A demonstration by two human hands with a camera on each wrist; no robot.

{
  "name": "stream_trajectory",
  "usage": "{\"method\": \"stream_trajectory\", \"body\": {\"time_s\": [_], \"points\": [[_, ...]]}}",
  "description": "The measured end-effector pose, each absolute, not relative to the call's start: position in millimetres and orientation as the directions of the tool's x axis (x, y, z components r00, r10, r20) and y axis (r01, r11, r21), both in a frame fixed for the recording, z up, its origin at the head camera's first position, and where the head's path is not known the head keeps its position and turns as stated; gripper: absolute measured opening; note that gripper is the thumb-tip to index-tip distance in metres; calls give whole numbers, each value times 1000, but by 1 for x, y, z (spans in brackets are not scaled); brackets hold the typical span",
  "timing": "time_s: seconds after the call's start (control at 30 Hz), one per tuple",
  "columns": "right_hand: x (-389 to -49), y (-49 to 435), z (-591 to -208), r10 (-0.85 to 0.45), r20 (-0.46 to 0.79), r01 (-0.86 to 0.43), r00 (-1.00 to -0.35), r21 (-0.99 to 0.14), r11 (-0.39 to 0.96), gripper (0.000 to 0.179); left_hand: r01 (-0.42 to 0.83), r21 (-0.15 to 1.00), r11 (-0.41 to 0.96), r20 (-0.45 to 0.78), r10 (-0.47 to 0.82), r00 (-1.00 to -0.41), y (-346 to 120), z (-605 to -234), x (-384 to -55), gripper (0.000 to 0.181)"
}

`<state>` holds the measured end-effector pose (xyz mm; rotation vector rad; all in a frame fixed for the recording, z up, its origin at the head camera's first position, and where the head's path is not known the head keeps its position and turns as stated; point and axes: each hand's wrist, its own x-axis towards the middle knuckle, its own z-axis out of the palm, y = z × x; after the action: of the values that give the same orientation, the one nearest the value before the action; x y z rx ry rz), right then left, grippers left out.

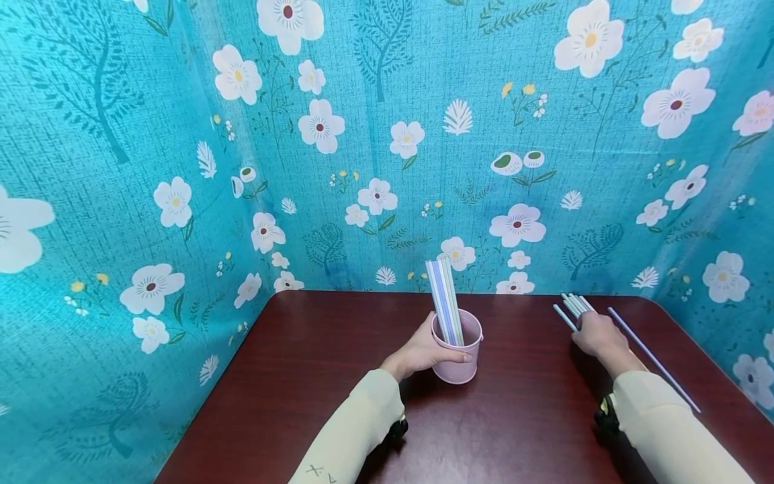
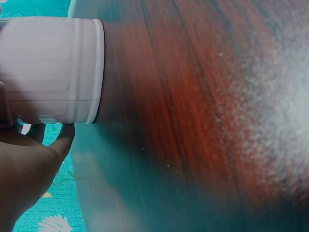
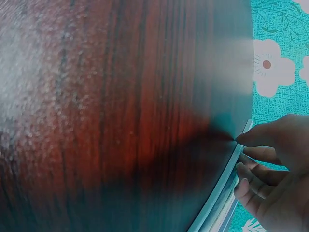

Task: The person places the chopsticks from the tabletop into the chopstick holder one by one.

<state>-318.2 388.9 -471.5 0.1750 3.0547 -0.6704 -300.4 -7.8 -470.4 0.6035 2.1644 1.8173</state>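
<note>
Head view: left hand clasps the pink bucket, right hand pinches sticks.

Turquoise floral fabric rising in front of me and along my left and right, printed with white blossoms and teal trees, a dark reddish-brown wood-grain tabletop before me, its far corners rounded, pale glare on its glossy surface

Pastel straws lean together in an upright pink bucket; more straws lie well to its right.
</note>
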Motion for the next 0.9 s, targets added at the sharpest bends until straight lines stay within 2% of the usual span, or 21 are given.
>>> {"method": "stream_trajectory", "body": {"time_s": [0.27,0.53,0.9], "points": [[-321,386,-472,89,-46,100,-995,-427,898,17,152,976,155,65,462,-885,-8,-470,-300,81],[-320,383,-474,60,15,49,-998,-418,907,19,150,976,155,65,454,-889,-8,-470,-300,80],[-321,375,-473,50,-127,109,-991,-516,850,23,150,977,150,67,455,-888,-9,-471,-299,80]]}}
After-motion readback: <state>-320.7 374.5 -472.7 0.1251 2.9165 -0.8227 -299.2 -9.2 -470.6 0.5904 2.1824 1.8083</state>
